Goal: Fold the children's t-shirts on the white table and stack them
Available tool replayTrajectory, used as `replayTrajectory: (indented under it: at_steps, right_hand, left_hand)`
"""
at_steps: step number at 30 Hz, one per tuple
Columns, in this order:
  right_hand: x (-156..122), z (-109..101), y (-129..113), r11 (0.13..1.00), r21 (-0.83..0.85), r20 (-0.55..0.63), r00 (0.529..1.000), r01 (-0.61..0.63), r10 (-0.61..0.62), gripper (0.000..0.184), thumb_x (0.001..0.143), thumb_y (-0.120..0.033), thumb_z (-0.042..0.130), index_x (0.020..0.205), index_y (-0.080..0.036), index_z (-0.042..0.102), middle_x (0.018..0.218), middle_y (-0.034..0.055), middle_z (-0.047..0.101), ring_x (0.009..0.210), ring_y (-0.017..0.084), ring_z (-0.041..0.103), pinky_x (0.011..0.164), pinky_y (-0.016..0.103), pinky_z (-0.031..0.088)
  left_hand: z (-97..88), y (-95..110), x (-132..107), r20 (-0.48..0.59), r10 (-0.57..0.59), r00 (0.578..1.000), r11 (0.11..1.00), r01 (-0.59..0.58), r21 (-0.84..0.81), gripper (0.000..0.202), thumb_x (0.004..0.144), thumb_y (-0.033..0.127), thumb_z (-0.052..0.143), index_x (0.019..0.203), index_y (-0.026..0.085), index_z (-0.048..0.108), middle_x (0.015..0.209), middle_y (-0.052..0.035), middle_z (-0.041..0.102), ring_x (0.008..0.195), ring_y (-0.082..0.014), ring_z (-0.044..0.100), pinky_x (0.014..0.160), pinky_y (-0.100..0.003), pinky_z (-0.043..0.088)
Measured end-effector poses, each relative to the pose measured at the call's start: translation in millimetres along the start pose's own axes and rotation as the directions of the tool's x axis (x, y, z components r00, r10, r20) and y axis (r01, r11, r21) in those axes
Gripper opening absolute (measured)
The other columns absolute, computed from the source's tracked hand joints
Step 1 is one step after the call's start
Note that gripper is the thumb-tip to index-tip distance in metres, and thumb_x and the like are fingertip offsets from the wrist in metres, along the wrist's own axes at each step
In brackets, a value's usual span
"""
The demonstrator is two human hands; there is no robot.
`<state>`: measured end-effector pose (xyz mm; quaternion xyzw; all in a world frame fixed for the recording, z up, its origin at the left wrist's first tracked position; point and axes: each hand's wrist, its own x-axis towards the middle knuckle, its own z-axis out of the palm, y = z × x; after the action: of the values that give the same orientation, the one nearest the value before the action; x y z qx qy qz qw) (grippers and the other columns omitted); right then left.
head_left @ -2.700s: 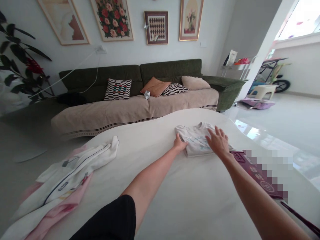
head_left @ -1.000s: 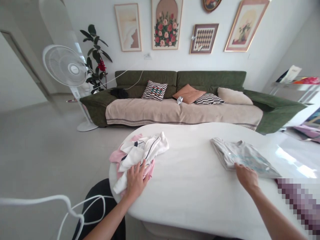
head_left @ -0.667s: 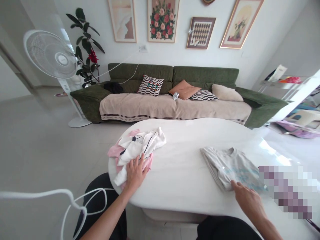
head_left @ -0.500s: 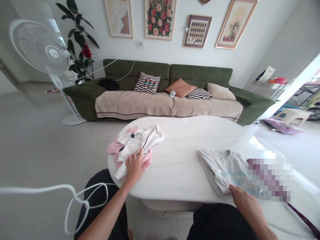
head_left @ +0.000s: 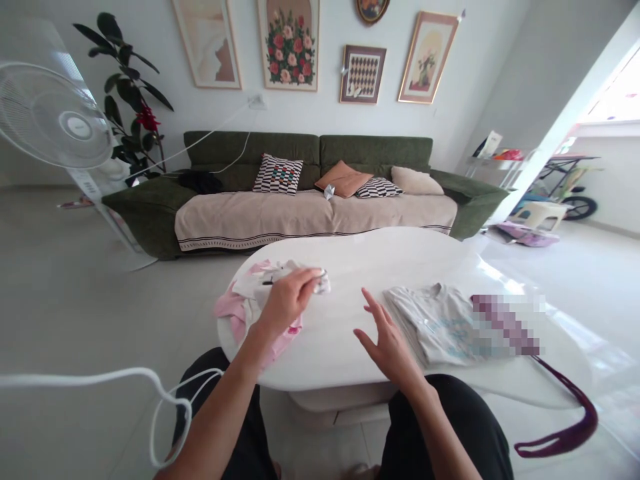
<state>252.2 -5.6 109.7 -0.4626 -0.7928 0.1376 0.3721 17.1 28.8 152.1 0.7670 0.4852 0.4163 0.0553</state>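
On the left of the white table [head_left: 345,360] lies a crumpled white garment [head_left: 250,283] with dark trim, partly over a pink garment [head_left: 231,307]. My left hand [head_left: 287,300] is closed over the right part of the white garment, and a bit of its cloth sticks out beyond the fingertips. My right hand [head_left: 387,337] hovers above the table with fingers spread, holding nothing. Just to its right, a grey T-shirt [head_left: 430,320] with pale blue print lies folded flat. A blurred-out purple item with a dark strap [head_left: 575,433] rests over the shirt's right side.
A white cable [head_left: 100,380] loops across the lower left, near my knee. Beyond the table stands a green sofa [head_left: 375,157] with a beige cover and cushions. A white standing fan [head_left: 75,127] is at the far left, beside a dark-leaved plant [head_left: 130,93].
My left hand has moved up and right over the pile and now grips the white garment. My right hand has let go of the grey T-shirt and moved left, opening. The view has shifted right.
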Motion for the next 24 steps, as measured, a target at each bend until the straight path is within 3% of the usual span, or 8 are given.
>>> replayTrajectory:
  at_steps: [3,5,8,11,14,18,21,24]
  right_hand:
    - [14,-6,-27,0.989,0.071,0.069,0.989,0.129,-0.134,0.053,0.077,-0.023,0.05,0.128,-0.025,0.038,0.135,0.0085,0.036,0.128,0.023,0.026,0.1,0.04,0.03]
    - [16,-12,-34,0.976,0.159,0.215,0.96,0.148,-0.181,0.03,0.077,-0.022,0.051,0.107,-0.021,0.055,0.114,0.009,0.054,0.116,0.024,0.043,0.093,0.037,0.036]
    - [11,-24,-33,0.966,0.257,0.34,0.938,-0.018,-0.073,0.017,0.078,-0.029,0.052,0.09,-0.018,0.057,0.08,0.0025,0.06,0.079,0.018,0.056,0.072,0.029,0.044]
    - [3,-39,-27,0.919,0.363,0.322,0.946,-0.157,0.034,0.017,0.078,-0.035,0.053,0.081,-0.018,0.053,0.072,-0.0014,0.054,0.07,0.013,0.051,0.063,0.024,0.042]
    - [-2,-54,-21,0.831,0.498,0.268,0.955,-0.248,0.124,0.022,0.075,-0.037,0.057,0.076,-0.019,0.045,0.069,-0.0034,0.049,0.064,0.01,0.048,0.057,0.021,0.04]
    - [0,-72,-16,0.751,0.551,0.305,0.926,-0.364,0.224,0.035,0.073,-0.041,0.058,0.096,-0.022,0.042,0.079,-0.001,0.056,0.067,0.013,0.054,0.053,0.023,0.043]
    - [7,-85,-9,0.867,0.39,0.294,0.934,-0.312,0.204,0.045,0.072,-0.041,0.058,0.111,-0.022,0.043,0.092,0.0035,0.06,0.081,0.018,0.057,0.066,0.029,0.047]
    - [12,-94,0,0.983,0.057,0.209,0.964,-0.177,0.162,0.038,0.072,-0.035,0.056,0.108,-0.021,0.053,0.099,0.0056,0.061,0.09,0.021,0.056,0.079,0.034,0.044]
  left_hand:
    - [-12.4,24,-15,0.201,0.055,0.978,0.991,-0.029,-0.133,0.02,0.08,0.03,0.05,0.092,0.02,0.062,0.076,-0.0022,0.064,0.077,-0.0185,0.059,0.066,-0.027,0.045]
    - [-21.1,29,-22,0.306,0.03,0.952,0.989,0.016,-0.149,0.018,0.078,0.031,0.053,0.089,0.021,0.062,0.072,-0.0006,0.062,0.073,-0.0183,0.057,0.062,-0.027,0.044]
    - [-30.5,29,-25,0.385,-0.001,0.923,0.991,0.054,-0.126,0.02,0.073,0.03,0.059,0.091,0.021,0.061,0.069,0.0022,0.058,0.064,-0.015,0.054,0.059,-0.025,0.041]
    - [-34.5,22,-22,0.359,-0.044,0.932,0.997,0.066,-0.049,0.016,0.073,0.028,0.058,0.086,0.02,0.061,0.071,0.0023,0.055,0.06,-0.012,0.05,0.057,-0.023,0.038]
    - [-34.5,7,-19,0.297,-0.078,0.952,0.99,0.11,-0.092,0.016,0.079,0.028,0.05,0.081,0.018,0.062,0.082,-0.0022,0.057,0.071,-0.0134,0.053,0.061,-0.021,0.04]
    - [-28.4,-10,-12,0.219,-0.132,0.967,0.941,0.191,-0.278,0.021,0.082,0.028,0.044,0.087,0.015,0.06,0.091,-0.0047,0.061,0.085,-0.016,0.055,0.07,-0.023,0.042]
    - [-23.0,-9,-1,0.135,-0.162,0.978,0.951,0.191,-0.245,0.023,0.083,0.028,0.041,0.09,0.015,0.059,0.089,-0.0028,0.062,0.083,-0.0157,0.055,0.075,-0.024,0.041]
    - [-24.8,-2,9,0.086,-0.148,0.985,0.956,0.164,-0.242,0.023,0.083,0.029,0.041,0.089,0.016,0.059,0.09,-0.0014,0.061,0.09,-0.0163,0.053,0.082,-0.025,0.038]
